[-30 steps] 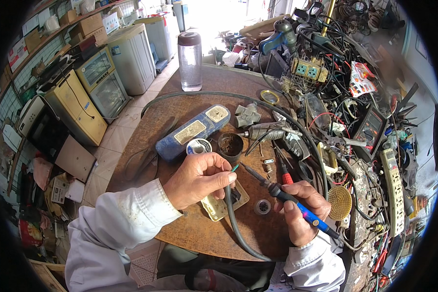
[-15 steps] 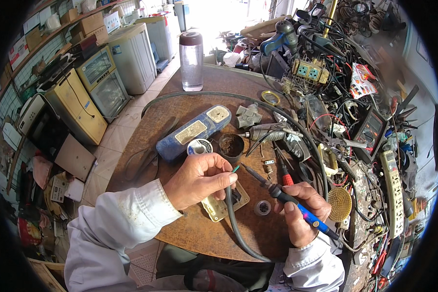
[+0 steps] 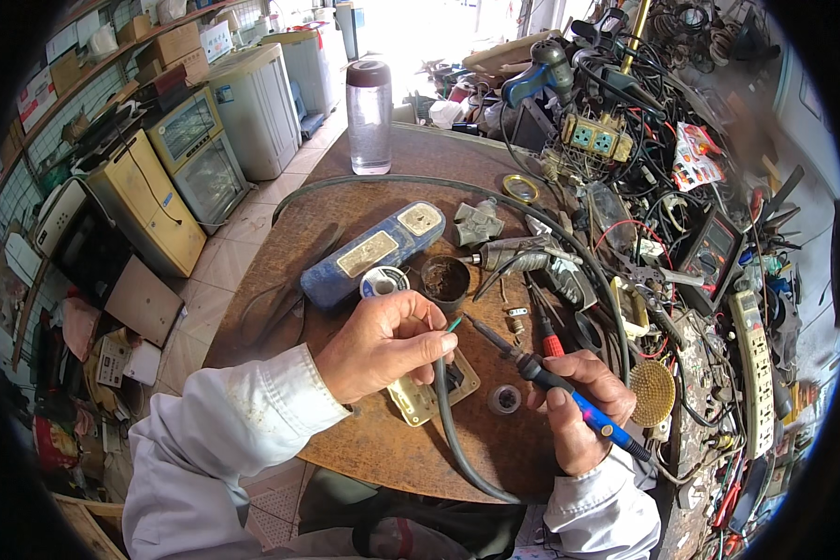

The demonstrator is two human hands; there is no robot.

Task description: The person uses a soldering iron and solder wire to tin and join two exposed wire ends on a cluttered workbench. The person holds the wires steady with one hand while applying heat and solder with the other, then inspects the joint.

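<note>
Left grip: closed, with thumb and forefinger pinching green wire. Wire at mid-counter, tip out past the thumb and pointing up and right; rest hidden behind fingers.

Right grip: closed around blue-handled iron, pen fashion. Iron tip slanting up and left, just beside wire tip. Contact between the 2: cannot tell.

Surroundings, near. Under the left grip, cream case, partly covered by fingers and crossed by grey cable. Cable upper end lost behind thumb, lower end running off the near edge. Right of case, small round jar. Directly beyond both tips, brown cup, dark inside. Left of cup, spool, close above the left knuckles. Behind spool, long blue box, lying aslant.

Beyond iron: red-handled tool just past its shaft, then metal power tool, grey block and yellow ring. Dark hose arching around this group, down to near the right grip. Far back, upright clear bottle with brown lid.

In the way on the right: dense heap of leads and parts. In it, gold disc just beside the right knuckles, meter, cream power strip, socket block with 2 green faces, and red-and-white packet.

Off to the left, on tiled floor: yellow cabinet.
</note>
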